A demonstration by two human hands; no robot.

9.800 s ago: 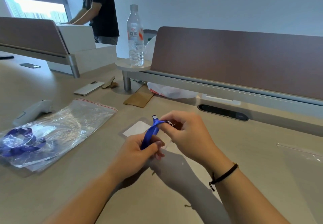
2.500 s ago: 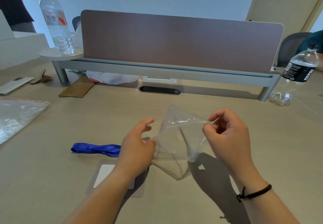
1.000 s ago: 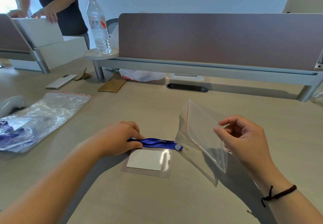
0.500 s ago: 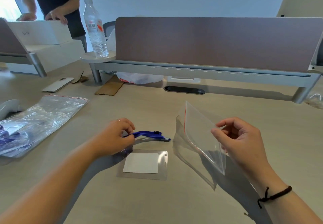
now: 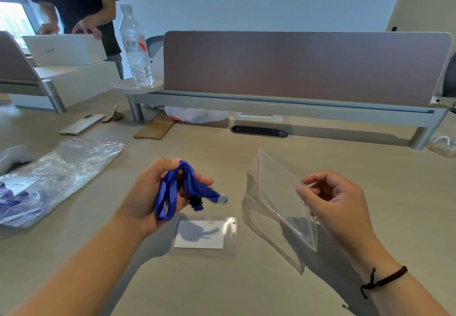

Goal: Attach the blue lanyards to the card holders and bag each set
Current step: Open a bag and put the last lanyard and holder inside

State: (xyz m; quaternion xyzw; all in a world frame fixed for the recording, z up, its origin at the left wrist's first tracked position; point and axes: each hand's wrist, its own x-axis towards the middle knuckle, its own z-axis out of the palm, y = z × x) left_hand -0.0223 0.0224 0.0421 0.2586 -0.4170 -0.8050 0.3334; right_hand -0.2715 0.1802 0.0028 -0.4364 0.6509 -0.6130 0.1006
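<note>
My left hand (image 5: 150, 192) holds a folded blue lanyard (image 5: 172, 190) above the table, palm up; its black clip and grey end dangle to the right. Just below it a clear card holder (image 5: 204, 235) with a white card inside lies flat on the table. My right hand (image 5: 338, 207) pinches the edge of a small clear zip bag (image 5: 276, 192) with a red seal line, holding it tilted up to the right of the card holder.
A larger clear bag (image 5: 61, 167) with blue lanyards inside lies at the left. Behind stand a brown desk divider (image 5: 296, 66), a water bottle (image 5: 135, 46), a phone (image 5: 82, 124), a cardboard piece (image 5: 154, 129). A person in black (image 5: 76, 0) handles a white box (image 5: 64, 49).
My left hand has lifted the blue lanyard off the table and turned palm up with it bunched in the fingers. The right hand keeps holding the small bag.
</note>
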